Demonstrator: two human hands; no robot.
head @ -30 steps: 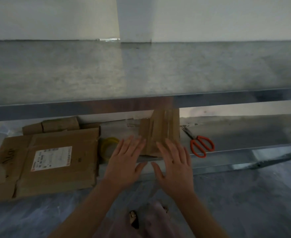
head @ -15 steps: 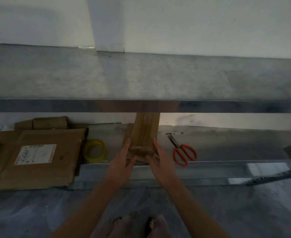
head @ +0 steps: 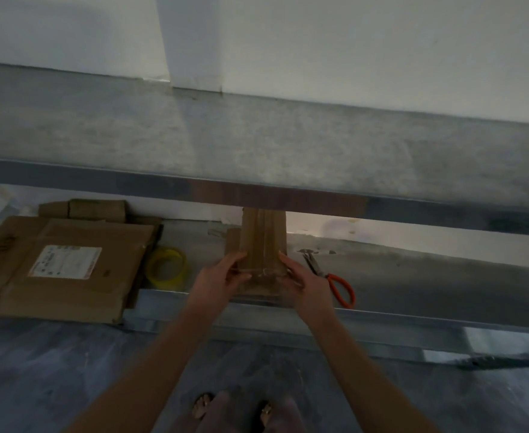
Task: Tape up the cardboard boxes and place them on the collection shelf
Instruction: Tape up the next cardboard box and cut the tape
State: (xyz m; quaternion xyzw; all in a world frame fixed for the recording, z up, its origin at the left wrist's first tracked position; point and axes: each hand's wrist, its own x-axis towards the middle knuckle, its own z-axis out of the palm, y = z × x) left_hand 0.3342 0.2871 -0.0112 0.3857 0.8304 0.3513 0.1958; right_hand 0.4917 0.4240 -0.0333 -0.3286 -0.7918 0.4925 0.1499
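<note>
Scene: a person stood at a two-tier metal shelf [head: 288,304], both arms reaching into the lower level under the upper deck [head: 257,145].
Box: a narrow cardboard box [head: 263,245] stood on end at the front edge of the lower shelf, clear tape running down its face, its top hidden behind the upper deck's rail.
Left hand: the left hand [head: 218,281] pressed the box's left side near the base — grip closed on it, thumb across the front.
Right hand: the right hand [head: 304,284] mirrored it on the right side, fingers curled against the cardboard.
Nearby: a yellow tape roll [head: 166,268] lay just left of the box, orange-handled scissors [head: 332,281] just right; flattened cardboard [head: 63,267] overhung the shelf edge further left.
Risk, tipping: the box looked tall for its footing and sat at the lip — a low hold could let it pivot forward off the shelf.
Risk, snagging: lifted straight up, it would likely strike the rail above.
Risk, clutter: a sideways swing might knock the scissors or tape to the floor.
Risk, light: the dimness made it hard to judge whether the seams were fully sealed.
</note>
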